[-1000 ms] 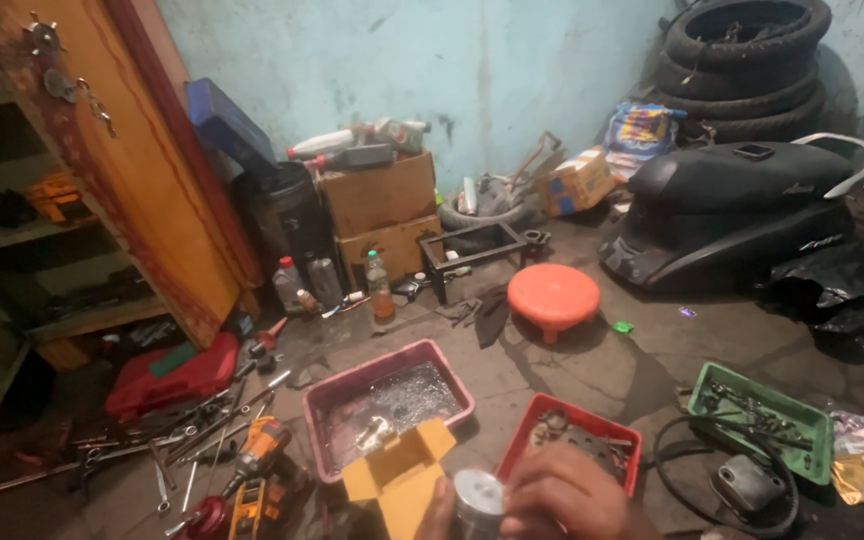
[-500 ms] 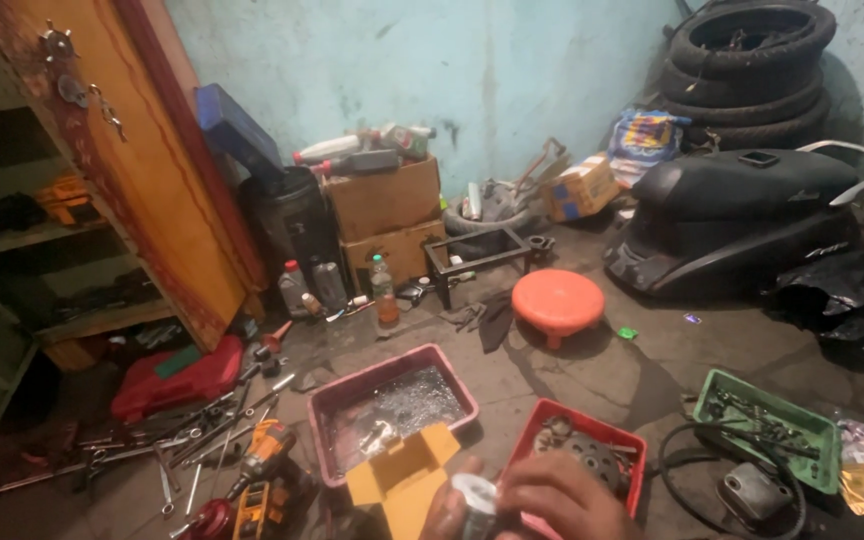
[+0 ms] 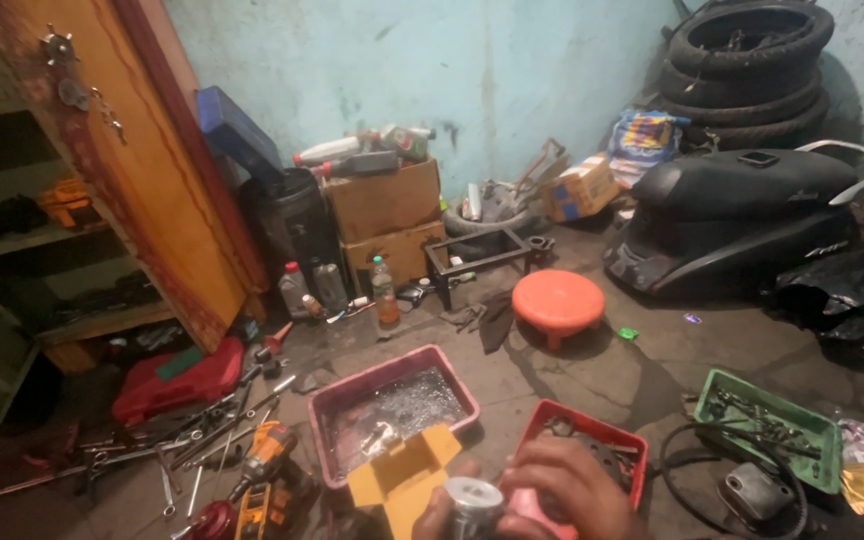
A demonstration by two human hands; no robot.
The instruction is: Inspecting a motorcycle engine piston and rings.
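Metal, round and silvery, the cylinder (image 3: 474,500) sits at the bottom edge of the head view, upright, its flat top facing the camera and its long axis running down out of frame. Both hands meet around it. The left hand (image 3: 434,518) shows only as a thumb and a little palm pressed against the cylinder's left side; it looks closed on the part, though most of the hand is cut off by the frame. The right hand (image 3: 570,490) comes in from the right, knuckles up, fingers (image 3: 542,462) curled inward toward the cylinder and over something pink that touches it on the right. Whether the right hand grips the cylinder itself or only that pink piece cannot be told. The right hand shows more and lies above; the left is tucked lower and closer to the body.

Just beyond the hands an open yellow carton (image 3: 402,478) lies on the floor, flaps spread, touching the near corner of a maroon tub (image 3: 332,400) with wet parts in it. A red tray (image 3: 582,425) sits directly behind the right hand, and a green tray (image 3: 812,420) lies farther right. An orange stool (image 3: 557,300) stands well apart, mid-floor, and loose wrenches (image 3: 182,440) are scattered to the left.
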